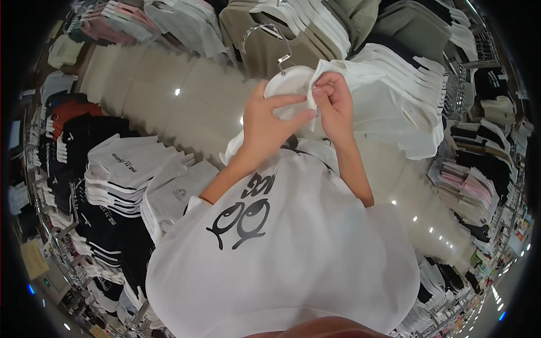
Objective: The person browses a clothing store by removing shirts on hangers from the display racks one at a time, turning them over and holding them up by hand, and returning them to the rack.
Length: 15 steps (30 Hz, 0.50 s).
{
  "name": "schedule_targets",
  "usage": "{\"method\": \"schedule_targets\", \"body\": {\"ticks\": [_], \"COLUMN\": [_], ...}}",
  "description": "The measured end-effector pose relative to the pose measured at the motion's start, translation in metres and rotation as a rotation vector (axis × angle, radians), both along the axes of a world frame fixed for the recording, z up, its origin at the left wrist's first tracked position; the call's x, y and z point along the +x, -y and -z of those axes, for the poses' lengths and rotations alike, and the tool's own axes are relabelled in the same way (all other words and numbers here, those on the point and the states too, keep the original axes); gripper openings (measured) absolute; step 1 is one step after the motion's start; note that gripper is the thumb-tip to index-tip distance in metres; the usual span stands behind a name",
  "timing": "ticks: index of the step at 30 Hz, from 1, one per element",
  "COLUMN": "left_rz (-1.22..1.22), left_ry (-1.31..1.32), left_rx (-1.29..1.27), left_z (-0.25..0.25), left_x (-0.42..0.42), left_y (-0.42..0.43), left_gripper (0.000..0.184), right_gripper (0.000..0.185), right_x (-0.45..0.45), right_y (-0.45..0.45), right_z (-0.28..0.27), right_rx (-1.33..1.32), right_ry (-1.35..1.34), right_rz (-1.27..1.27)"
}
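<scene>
A white hanger [290, 84] with a metal hook is held up in front of my chest, near the top middle. My right hand [333, 104] pinches a fold of white cloth [327, 69] at the hanger's right side, fingers curled in. My left hand [270, 115] is at the hanger's left side, with its thumb and index finger stretched toward the cloth and a gap between them. Its other fingers are hidden behind the hanger. White cloth hangs below, partly hidden by my hands.
Racks of hung shirts stand around: white shirts [394, 101] at the right, brown shirts [248, 42] at the top, grey printed shirts [129, 163] at the left. Folded pink and white clothes [465, 188] lie far right. Tiled floor [163, 96] shows between racks.
</scene>
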<state>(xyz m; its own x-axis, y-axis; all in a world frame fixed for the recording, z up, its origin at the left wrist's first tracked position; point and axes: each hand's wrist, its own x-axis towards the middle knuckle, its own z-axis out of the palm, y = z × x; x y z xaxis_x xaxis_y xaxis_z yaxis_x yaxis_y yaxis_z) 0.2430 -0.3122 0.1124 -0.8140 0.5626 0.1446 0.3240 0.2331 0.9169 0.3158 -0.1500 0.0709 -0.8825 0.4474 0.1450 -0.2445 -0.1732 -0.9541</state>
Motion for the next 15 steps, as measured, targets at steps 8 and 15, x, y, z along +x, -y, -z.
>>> {"method": "schedule_targets", "body": {"ticks": [8,15], "left_rz": [0.016,0.138], "left_ry": [-0.003,-0.082], "left_rx": [-0.003,0.121], "left_z": [0.018,0.019], "left_x": [0.004,-0.004], "left_y": [-0.014,-0.017], "left_gripper": [0.033,0.016], "right_gripper": [0.028,0.035], "right_x": [0.0,-0.001], "right_y": [-0.002,-0.01], "right_z": [0.001,0.01], "right_rx": [-0.129,-0.168], "right_ry": [0.002,0.014], "right_rz": [0.063,0.073]}}
